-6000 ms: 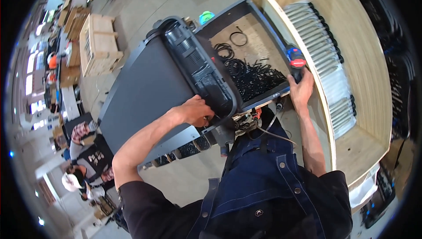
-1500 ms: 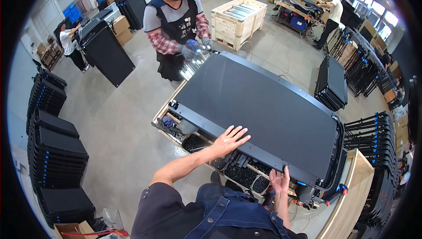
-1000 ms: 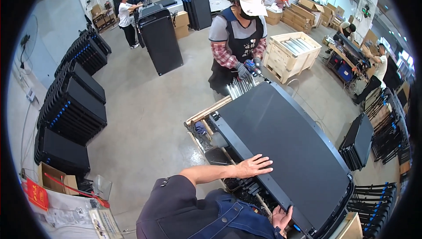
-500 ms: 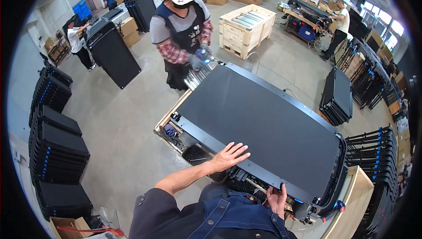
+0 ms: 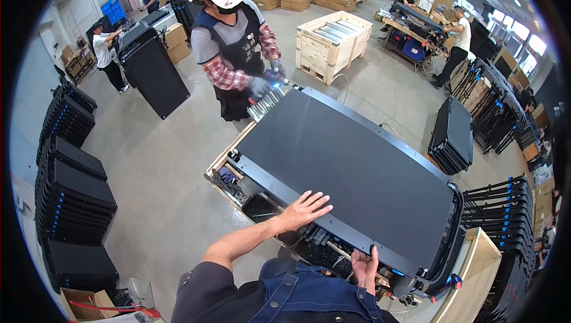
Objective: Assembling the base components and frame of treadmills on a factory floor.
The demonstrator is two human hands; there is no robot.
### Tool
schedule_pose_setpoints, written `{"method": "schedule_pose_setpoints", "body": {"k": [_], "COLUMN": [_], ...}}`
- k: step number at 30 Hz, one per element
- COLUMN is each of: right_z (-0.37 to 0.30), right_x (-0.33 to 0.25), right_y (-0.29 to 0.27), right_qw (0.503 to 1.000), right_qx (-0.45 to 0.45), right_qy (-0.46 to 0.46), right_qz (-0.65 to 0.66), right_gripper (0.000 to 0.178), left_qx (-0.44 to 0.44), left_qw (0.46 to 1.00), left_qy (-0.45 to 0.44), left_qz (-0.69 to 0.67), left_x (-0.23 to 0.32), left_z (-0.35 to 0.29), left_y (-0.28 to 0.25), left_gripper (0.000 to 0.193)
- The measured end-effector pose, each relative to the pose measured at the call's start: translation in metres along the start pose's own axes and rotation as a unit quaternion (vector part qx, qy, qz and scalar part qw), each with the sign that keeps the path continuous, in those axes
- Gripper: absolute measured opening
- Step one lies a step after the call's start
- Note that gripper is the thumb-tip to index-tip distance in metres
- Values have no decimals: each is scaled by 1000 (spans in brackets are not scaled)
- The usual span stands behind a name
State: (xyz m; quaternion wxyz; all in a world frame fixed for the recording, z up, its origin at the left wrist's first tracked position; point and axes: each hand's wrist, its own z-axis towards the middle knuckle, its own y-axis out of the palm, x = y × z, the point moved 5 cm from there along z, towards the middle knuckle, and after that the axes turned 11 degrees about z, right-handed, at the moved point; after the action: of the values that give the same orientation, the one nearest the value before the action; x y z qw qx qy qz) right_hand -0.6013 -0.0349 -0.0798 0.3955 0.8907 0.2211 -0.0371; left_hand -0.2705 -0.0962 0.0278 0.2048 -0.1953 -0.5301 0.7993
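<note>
A large dark treadmill deck (image 5: 351,168) with metal side rails lies on a wooden bench before me. My left hand (image 5: 302,211) rests flat, fingers spread, over its near side rail and belt. Farther right along the same rail, my right hand (image 5: 364,266) grips the edge, thumb up against the rail; its other fingers are partly hidden beneath. Across the far left end, a co-worker in a white cap and gloves holds a power screwdriver (image 5: 276,77) with a lit lamp at the deck's corner. Metal rollers (image 5: 266,104) lie beside that corner.
Under the near rail sit black bins of small parts (image 5: 259,207). A wooden box (image 5: 473,269) stands at the right end. Stacked decks (image 5: 77,198) line the left, black frames (image 5: 499,210) the right. Beyond the bench is a wooden crate (image 5: 330,49). Other people work farther off.
My view has shifted slightly; both hands keep their places on the deck. The co-worker's head has tilted further down, with the screwdriver still at the corner.
</note>
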Motion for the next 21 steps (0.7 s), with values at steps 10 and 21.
{"method": "schedule_pose_setpoints", "body": {"k": [10,21], "right_z": [-106,-71], "right_x": [-49,-89], "right_y": [62,159], "right_qw": [972,934], "right_qx": [-185,-306], "right_qy": [-120,-13], "right_qz": [-85,-183], "right_gripper": [45,57], "left_qx": [58,78], "left_qw": [989,994], "left_qy": [134,57], "left_qz": [18,-57], "left_x": [-10,-90], "left_z": [44,313], "left_y": [-121,-317], "left_gripper": [57,52]}}
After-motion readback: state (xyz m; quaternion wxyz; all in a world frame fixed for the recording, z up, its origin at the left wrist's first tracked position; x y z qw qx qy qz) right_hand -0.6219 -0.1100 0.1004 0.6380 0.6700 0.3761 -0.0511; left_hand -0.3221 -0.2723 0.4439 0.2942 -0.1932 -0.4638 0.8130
